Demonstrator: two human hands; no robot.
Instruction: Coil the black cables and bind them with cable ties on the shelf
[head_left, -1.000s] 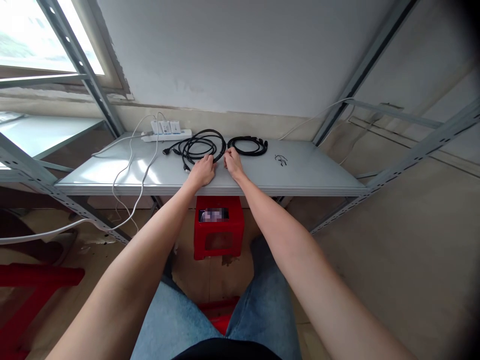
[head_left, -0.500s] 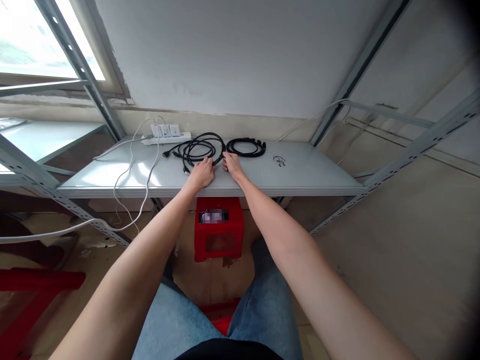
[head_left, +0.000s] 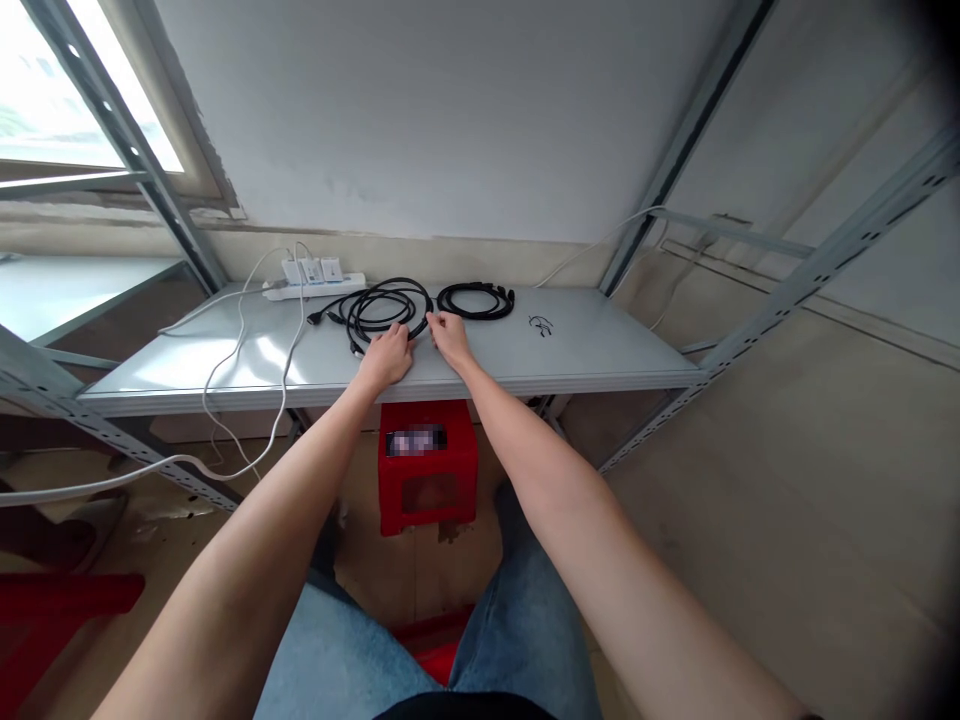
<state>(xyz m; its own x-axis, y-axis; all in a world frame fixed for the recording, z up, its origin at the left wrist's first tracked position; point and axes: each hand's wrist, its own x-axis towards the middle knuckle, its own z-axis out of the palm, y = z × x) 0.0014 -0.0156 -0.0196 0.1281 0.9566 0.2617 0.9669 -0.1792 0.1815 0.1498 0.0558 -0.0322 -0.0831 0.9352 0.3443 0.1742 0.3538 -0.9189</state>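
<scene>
Two bare hands at a looped black cable on a grey shelf.
At the left, a white power strip bearing white adapters lies near the wall, with white cords running over the shelf's front edge. Just right of it lies the looped black cable, its connector ends toward the left. The left hand rests at the loop's near side, fingers curled; the fingertips are hidden, so I cannot tell whether it grips. Below the shelf stands a red stool with a phone on top. The right hand, fingers narrowed to a pinch, holds the loop's right side. Just behind it lies a tidier black coil; farther right, thin black strands lie apart.
</scene>
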